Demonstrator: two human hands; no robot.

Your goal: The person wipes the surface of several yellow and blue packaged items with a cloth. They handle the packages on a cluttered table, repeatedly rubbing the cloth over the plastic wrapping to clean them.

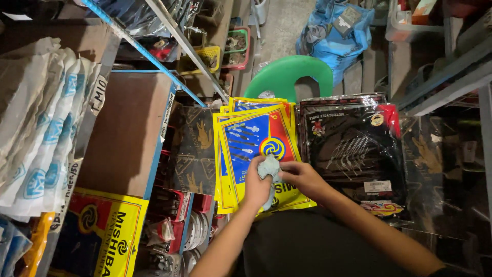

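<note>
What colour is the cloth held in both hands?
Pale grey-blue; the cloth shows best in the head view, against a yellow packet.

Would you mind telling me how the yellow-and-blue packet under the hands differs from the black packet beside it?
The yellow-and-blue packet is bright and tops a fanned stack; the black packet is dark, with glare on its wrapper. Both hands, left hand and right hand, hold a grey cloth over the yellow one; the black one is untouched. Both lie flat.

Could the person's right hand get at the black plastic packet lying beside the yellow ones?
Probably yes: the right hand sits right at the black packet's edge, nothing lying between, though it pinches a grey cloth.
</note>
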